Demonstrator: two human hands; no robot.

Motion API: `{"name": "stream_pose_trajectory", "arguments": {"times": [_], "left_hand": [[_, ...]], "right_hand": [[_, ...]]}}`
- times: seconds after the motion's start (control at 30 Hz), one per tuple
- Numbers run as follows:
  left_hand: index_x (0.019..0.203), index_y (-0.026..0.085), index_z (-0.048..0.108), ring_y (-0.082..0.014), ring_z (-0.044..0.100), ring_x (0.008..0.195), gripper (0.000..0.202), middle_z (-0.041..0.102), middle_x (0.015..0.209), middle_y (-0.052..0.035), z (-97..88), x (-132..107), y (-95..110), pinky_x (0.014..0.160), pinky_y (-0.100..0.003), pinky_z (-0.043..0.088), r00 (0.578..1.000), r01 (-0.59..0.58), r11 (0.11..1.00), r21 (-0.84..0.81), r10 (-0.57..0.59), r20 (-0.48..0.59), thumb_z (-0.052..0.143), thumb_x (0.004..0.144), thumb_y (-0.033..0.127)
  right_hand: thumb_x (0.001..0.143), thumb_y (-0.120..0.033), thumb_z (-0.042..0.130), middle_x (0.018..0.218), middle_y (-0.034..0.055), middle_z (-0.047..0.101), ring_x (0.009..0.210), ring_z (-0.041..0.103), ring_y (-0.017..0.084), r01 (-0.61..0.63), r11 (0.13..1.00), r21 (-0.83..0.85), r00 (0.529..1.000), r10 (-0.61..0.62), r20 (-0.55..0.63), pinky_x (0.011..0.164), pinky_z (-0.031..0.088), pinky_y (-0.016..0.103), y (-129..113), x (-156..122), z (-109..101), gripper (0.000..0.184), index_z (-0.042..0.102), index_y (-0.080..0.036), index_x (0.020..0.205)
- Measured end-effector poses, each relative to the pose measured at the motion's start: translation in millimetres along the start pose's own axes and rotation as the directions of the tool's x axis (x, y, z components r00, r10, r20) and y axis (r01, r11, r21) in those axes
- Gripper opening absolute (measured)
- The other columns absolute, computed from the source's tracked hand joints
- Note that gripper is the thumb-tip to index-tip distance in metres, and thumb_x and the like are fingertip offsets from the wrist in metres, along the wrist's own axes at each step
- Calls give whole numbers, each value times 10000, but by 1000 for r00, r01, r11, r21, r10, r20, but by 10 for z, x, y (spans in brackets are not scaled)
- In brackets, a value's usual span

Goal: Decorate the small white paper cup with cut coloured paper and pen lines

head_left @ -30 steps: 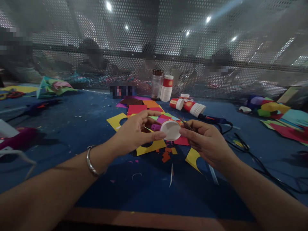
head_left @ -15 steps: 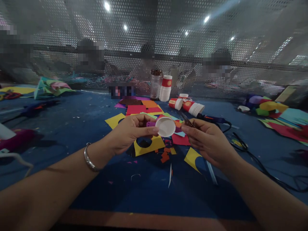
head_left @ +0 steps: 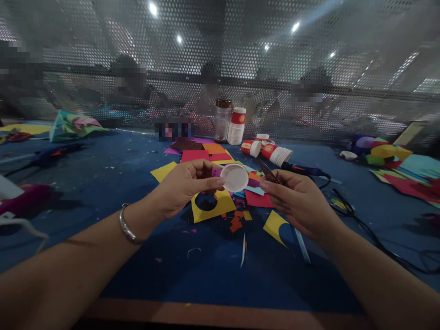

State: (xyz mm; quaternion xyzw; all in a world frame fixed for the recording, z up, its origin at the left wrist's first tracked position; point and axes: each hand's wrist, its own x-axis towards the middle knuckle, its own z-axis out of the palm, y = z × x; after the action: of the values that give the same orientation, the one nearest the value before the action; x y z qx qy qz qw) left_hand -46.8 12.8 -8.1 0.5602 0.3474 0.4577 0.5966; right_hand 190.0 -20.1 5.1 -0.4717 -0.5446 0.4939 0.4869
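A small white paper cup (head_left: 234, 178) is pinched by its left side in my left hand (head_left: 192, 183). Its round white end faces me, and a bit of purple paper (head_left: 216, 172) shows between it and my fingers. My right hand (head_left: 290, 192) is closed around a dark slim pointed tool (head_left: 270, 173), tip up and to the left; its kind is hard to make out. The tool is apart from the cup. Below lie yellow sheets with round holes (head_left: 223, 208), orange scraps (head_left: 235, 223) and red paper (head_left: 258, 199).
A glass jar (head_left: 222, 121) and a stack of paper cups (head_left: 236, 127) stand by the perforated screen. More red-and-white cups (head_left: 275, 154) lie nearby. A glue gun (head_left: 304, 170) trails a black cable at right. Folded coloured paper (head_left: 74, 126) sits far left.
My left hand has raised the cup slightly and shifted it a little left. The right hand stays almost in place with the dark tool.
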Motion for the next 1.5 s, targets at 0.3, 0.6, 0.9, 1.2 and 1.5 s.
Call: {"name": "stream_pose_trajectory", "arguments": {"times": [0.3,0.6,0.9,1.2,1.5], "left_hand": [[1177,202,659,-159,727,882,490,750,985,-41,49,-59,10,813,-304,580,980,130,987,96,-142,139,863,732,182],[1024,200,664,-178,702,863,271,748,952,-50,121,-103,-29,796,-332,553,955,24,967,255,-98,280,795,802,286],[940,189,671,-172,702,810,217,747,892,-39,146,-93,-45,786,-344,561,979,-28,956,291,-33,203,792,789,286],[929,193,653,-176,716,817,257,759,894,-36,94,-50,-8,772,-340,568,992,-85,961,264,57,110,819,763,296],[926,196,614,-160,698,789,232,717,858,-13,97,-49,-29,725,-320,543,987,-149,949,276,124,106,785,779,252]], "right_hand": [[609,-445,938,567,-93,403,452,244,14,-7,1000,3,1000,7,-16,412,104,226,-24,-4,34,429,640,-160,727],[632,-496,921,550,-101,372,447,212,17,-39,999,-28,997,40,66,420,99,237,17,-1,13,443,659,-163,758],[618,-571,925,542,-109,339,454,199,24,-27,999,-29,998,28,50,416,101,241,-2,-18,26,513,619,-173,723],[759,-727,744,575,-70,378,477,234,62,54,981,-184,998,-46,46,436,140,258,42,5,-11,554,718,-176,817],[849,-539,703,701,17,651,575,462,118,239,818,-522,971,-195,140,537,328,270,7,-15,-17,363,758,-180,871]]}}
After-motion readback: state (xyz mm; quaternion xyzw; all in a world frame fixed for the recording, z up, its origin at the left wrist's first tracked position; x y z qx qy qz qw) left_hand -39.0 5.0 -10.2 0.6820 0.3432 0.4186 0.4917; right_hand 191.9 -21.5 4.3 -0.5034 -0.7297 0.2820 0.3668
